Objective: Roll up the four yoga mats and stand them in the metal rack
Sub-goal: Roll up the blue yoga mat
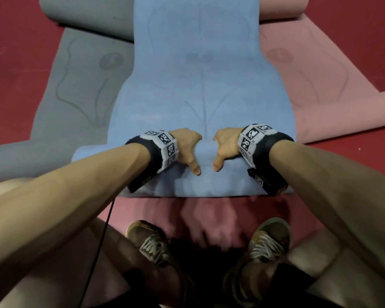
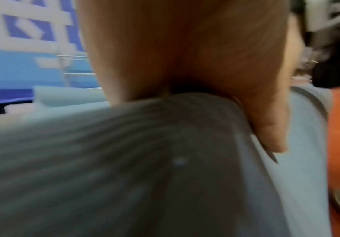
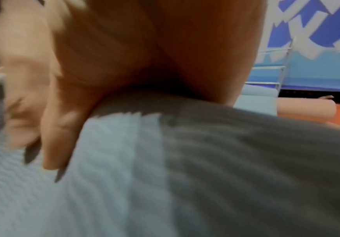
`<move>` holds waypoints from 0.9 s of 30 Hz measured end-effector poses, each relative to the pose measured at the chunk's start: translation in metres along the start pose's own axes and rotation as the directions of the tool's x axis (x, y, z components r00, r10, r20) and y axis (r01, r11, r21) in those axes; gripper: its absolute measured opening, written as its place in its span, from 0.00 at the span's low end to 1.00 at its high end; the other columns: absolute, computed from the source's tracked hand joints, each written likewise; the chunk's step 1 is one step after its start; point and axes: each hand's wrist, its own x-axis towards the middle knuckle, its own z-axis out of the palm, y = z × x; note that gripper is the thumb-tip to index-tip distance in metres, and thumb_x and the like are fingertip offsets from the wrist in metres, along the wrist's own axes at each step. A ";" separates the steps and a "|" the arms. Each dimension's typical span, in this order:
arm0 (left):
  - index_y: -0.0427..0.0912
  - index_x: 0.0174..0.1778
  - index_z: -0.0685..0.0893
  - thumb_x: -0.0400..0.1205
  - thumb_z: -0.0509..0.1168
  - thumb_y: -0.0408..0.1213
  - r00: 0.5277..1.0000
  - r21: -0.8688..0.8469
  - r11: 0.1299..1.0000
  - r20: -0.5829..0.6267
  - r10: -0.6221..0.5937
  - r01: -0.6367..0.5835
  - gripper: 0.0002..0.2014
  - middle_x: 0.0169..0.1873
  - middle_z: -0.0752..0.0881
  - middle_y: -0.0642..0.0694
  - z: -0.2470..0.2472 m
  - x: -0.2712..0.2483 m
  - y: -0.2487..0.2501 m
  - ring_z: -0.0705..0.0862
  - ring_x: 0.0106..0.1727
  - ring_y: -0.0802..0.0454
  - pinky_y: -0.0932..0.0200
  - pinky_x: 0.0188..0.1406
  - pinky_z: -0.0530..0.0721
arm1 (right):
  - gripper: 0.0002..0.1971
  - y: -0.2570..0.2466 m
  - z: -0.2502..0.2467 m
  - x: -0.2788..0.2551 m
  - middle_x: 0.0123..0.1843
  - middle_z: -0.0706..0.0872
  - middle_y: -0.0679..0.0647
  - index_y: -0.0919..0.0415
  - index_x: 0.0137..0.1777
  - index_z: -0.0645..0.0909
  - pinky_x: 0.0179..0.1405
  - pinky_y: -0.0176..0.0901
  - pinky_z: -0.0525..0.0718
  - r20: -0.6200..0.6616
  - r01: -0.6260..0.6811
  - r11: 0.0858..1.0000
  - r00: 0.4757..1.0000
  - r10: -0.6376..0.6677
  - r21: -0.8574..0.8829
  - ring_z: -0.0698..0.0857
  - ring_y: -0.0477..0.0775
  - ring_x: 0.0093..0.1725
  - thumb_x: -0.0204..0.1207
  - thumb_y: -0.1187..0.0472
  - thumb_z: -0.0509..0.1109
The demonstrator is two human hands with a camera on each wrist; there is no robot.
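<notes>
A blue yoga mat (image 1: 198,70) lies lengthwise in front of me, its near end rolled into a thick roll (image 1: 206,172). My left hand (image 1: 186,150) and right hand (image 1: 226,146) sit side by side on top of that roll, fingers curled over its far side and thumbs pressed on the near side. The wrist views show each hand (image 2: 185,56) (image 3: 144,56) wrapped over the ribbed roll (image 2: 124,160) (image 3: 165,160). A grey mat (image 1: 82,85) lies to the left and a pink mat (image 1: 316,72) to the right, both curled at their ends. A metal rack (image 3: 280,69) stands far off by the wall.
Another pink mat (image 1: 200,216) lies under the blue roll, by my shoes (image 1: 156,243). The floor (image 1: 13,63) is dark red. A black cable (image 1: 100,243) hangs from my left wrist. A blue and white wall (image 2: 23,48) is behind the rack.
</notes>
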 end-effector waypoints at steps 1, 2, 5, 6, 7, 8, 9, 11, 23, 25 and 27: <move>0.46 0.52 0.81 0.59 0.84 0.54 1.000 0.027 1.000 -0.030 0.005 -0.004 0.31 0.42 0.83 0.50 0.004 -0.001 0.001 0.83 0.45 0.48 0.58 0.44 0.82 | 0.26 0.001 0.001 0.000 0.44 0.90 0.51 0.56 0.47 0.85 0.52 0.53 0.90 0.012 -0.004 1.000 1.000 0.004 0.016 0.90 0.56 0.45 0.52 0.46 0.86; 0.45 0.53 0.82 0.59 0.84 0.53 0.999 0.025 1.000 -0.042 0.000 0.001 0.31 0.42 0.85 0.49 0.006 -0.002 0.001 0.83 0.45 0.47 0.57 0.45 0.84 | 0.26 0.000 0.001 0.000 0.45 0.90 0.51 0.56 0.48 0.85 0.52 0.53 0.90 0.016 -0.006 1.000 1.000 0.006 0.026 0.90 0.56 0.45 0.52 0.46 0.86; 0.40 0.48 0.87 0.60 0.84 0.44 0.999 -0.155 0.987 0.035 -0.029 0.034 0.24 0.41 0.89 0.45 0.006 -0.006 -0.011 0.86 0.42 0.48 0.55 0.44 0.87 | 0.28 -0.009 0.002 -0.001 0.48 0.89 0.50 0.55 0.53 0.84 0.53 0.51 0.88 -0.007 0.035 0.999 0.999 -0.035 -0.007 0.88 0.55 0.47 0.54 0.45 0.86; 0.39 0.46 0.88 0.59 0.84 0.42 0.995 -0.232 0.971 0.090 -0.036 0.056 0.22 0.41 0.91 0.45 0.005 -0.008 -0.018 0.87 0.42 0.49 0.54 0.46 0.88 | 0.30 -0.013 0.002 -0.001 0.48 0.87 0.49 0.55 0.55 0.82 0.52 0.49 0.87 -0.018 0.064 0.997 0.998 -0.064 -0.035 0.87 0.55 0.48 0.55 0.44 0.86; 0.40 0.45 0.90 0.58 0.84 0.40 0.989 -0.292 0.953 0.139 -0.041 0.080 0.21 0.41 0.92 0.45 0.003 -0.009 -0.024 0.88 0.43 0.49 0.52 0.50 0.88 | 0.31 -0.017 0.001 -0.002 0.48 0.86 0.49 0.54 0.56 0.80 0.50 0.47 0.86 -0.023 0.088 0.994 0.996 -0.090 -0.065 0.86 0.56 0.49 0.55 0.44 0.86; 0.41 0.45 0.90 0.58 0.84 0.38 0.981 -0.334 0.936 0.188 -0.049 0.111 0.20 0.42 0.92 0.47 0.001 -0.011 -0.030 0.89 0.46 0.49 0.51 0.54 0.88 | 0.31 -0.021 0.000 -0.003 0.47 0.84 0.49 0.54 0.56 0.79 0.48 0.46 0.85 -0.023 0.097 0.992 0.995 -0.099 -0.086 0.85 0.56 0.49 0.55 0.44 0.86; 0.43 0.45 0.91 0.59 0.84 0.37 0.971 -0.367 0.920 0.234 -0.054 0.140 0.19 0.42 0.92 0.48 0.001 -0.013 -0.033 0.90 0.48 0.48 0.50 0.57 0.88 | 0.31 -0.024 -0.001 -0.003 0.47 0.85 0.49 0.54 0.55 0.79 0.48 0.46 0.85 -0.020 0.093 0.991 0.995 -0.096 -0.093 0.86 0.56 0.49 0.54 0.44 0.86; 0.45 0.46 0.91 0.57 0.84 0.39 0.955 -0.393 0.902 0.288 -0.063 0.178 0.21 0.43 0.93 0.48 0.005 -0.012 -0.036 0.90 0.50 0.48 0.47 0.59 0.87 | 0.32 -0.029 0.000 -0.001 0.45 0.88 0.49 0.54 0.51 0.83 0.50 0.49 0.88 0.007 0.068 0.994 0.998 -0.068 -0.082 0.88 0.56 0.46 0.46 0.42 0.86; 0.40 0.48 0.90 0.64 0.81 0.31 0.937 -0.297 0.945 0.349 -0.023 0.134 0.17 0.44 0.92 0.44 0.046 -0.008 -0.027 0.89 0.45 0.47 0.52 0.49 0.88 | 0.35 -0.013 0.044 0.003 0.51 0.88 0.50 0.56 0.57 0.82 0.55 0.51 0.87 0.147 0.082 0.996 0.986 -0.076 -0.038 0.87 0.55 0.51 0.49 0.43 0.87; 0.40 0.51 0.90 0.64 0.80 0.29 0.908 -0.348 0.916 0.417 -0.037 0.197 0.18 0.46 0.92 0.43 0.045 -0.007 -0.032 0.90 0.50 0.42 0.50 0.50 0.88 | 0.33 -0.015 0.049 0.000 0.50 0.86 0.50 0.57 0.55 0.81 0.50 0.49 0.86 0.092 0.112 0.991 0.990 -0.106 -0.071 0.86 0.55 0.49 0.53 0.43 0.87; 0.41 0.54 0.90 0.65 0.81 0.31 0.883 -0.355 0.907 0.467 -0.036 0.225 0.21 0.48 0.92 0.43 0.048 -0.006 -0.030 0.89 0.54 0.41 0.51 0.52 0.89 | 0.31 -0.013 0.055 0.000 0.46 0.87 0.49 0.55 0.53 0.82 0.48 0.49 0.87 0.081 0.116 0.992 0.991 -0.111 -0.059 0.87 0.53 0.46 0.52 0.44 0.86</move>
